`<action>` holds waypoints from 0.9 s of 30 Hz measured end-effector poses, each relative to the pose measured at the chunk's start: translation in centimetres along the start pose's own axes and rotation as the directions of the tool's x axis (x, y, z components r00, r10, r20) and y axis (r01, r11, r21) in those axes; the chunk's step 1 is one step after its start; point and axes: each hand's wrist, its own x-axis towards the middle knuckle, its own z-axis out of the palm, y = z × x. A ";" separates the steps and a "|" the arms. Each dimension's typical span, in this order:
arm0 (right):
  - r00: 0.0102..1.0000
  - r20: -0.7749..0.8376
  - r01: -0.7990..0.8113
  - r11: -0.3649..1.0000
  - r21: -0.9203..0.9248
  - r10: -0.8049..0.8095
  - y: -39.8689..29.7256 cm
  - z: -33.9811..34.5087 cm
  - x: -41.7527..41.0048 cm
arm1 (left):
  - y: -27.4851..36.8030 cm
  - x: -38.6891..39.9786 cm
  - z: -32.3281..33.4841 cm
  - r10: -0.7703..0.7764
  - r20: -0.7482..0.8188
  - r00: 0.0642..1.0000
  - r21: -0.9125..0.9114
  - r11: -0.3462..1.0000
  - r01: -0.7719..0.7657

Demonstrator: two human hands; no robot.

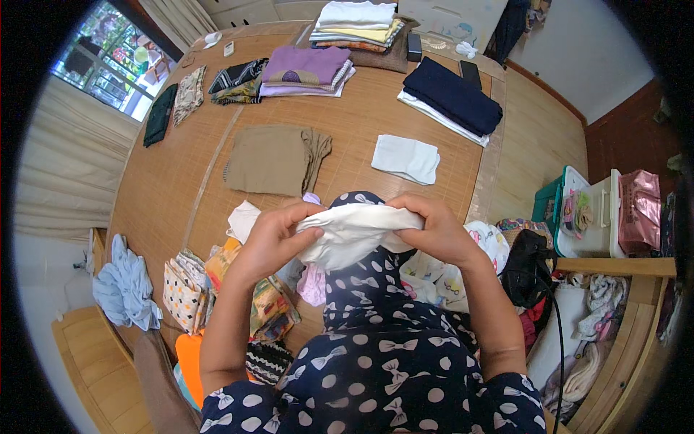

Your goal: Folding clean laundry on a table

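A white cloth garment [352,236] is stretched between both hands above my lap. My left hand [282,233] grips its left end, thumb on the near side. On its right end, my right hand [431,225] pinches the fabric between thumb and fingers. The cloth looks bunched, so its exact kind cannot be told. Beyond the hands lie a folded brown garment [268,160] and a small folded white cloth [406,157]. Partly hidden behind my left hand is a pale cloth [244,219]. A lilac cloth [312,285] lies against my leg.
Folded stacks sit farther back: purple clothing [303,65], white and yellow clothing [355,27], and navy clothing [452,95]. A phone [470,74] lies beside the navy pile. Patterned cloths [184,290] and a crumpled blue garment [127,287] are at left; a black bag [526,263] is at right.
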 end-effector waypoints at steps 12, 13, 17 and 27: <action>0.973 0.067 0.218 0.801 -0.558 -0.219 5.3 0.4 -7.0 | -5.7 -5.7 3.3 0.440 0.040 0.897 0.773 0.555 -0.306; 0.975 0.066 0.212 0.805 -0.555 -0.211 6.2 0.9 -7.8 | -6.9 -6.2 4.3 0.443 0.047 0.895 0.743 0.583 -0.328; 0.991 0.137 0.085 0.835 -0.544 -0.011 9.2 2.5 -10.6 | -10.3 -8.2 6.9 0.340 0.059 0.938 0.669 0.684 -0.290; 0.992 0.120 0.095 0.819 -0.566 -0.032 10.1 2.0 -13.5 | -12.0 -9.1 8.6 0.219 0.179 0.959 0.623 0.729 -0.283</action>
